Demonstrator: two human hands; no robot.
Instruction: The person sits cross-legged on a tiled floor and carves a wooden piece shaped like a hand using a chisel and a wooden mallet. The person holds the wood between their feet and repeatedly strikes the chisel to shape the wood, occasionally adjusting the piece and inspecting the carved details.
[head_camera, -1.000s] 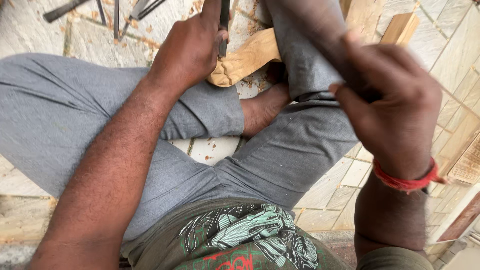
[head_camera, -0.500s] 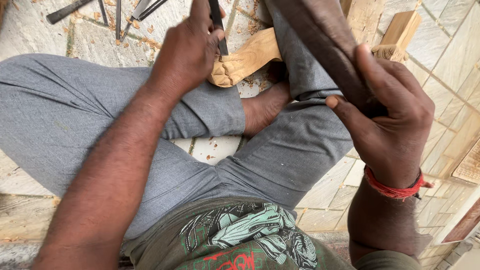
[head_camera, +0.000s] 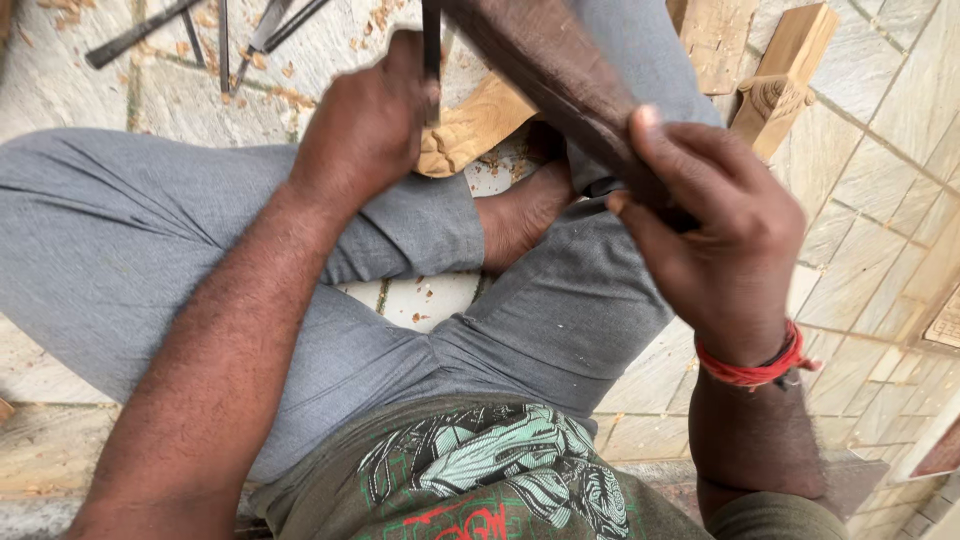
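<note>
I sit cross-legged on a stone floor in grey trousers. My left hand (head_camera: 365, 125) is closed around a thin dark metal chisel (head_camera: 431, 45) that stands upright on a pale carved wooden piece (head_camera: 470, 130) lying between my legs. My right hand (head_camera: 715, 225) grips the lower end of a dark wooden mallet (head_camera: 545, 65), which slants up and to the left, its upper end close to the top of the chisel. A red thread band circles my right wrist. My bare foot (head_camera: 520, 210) rests just below the carved piece.
Several more metal chisels (head_camera: 225, 30) lie on the floor at the upper left among wood chips. A carved wooden block (head_camera: 780, 85) and a flat carved panel (head_camera: 715, 35) lie at the upper right. Stone tiles surround me.
My right hand and the mallet have come down and to the left, toward the top of the chisel. My left hand has kept the chisel on the carved piece.
</note>
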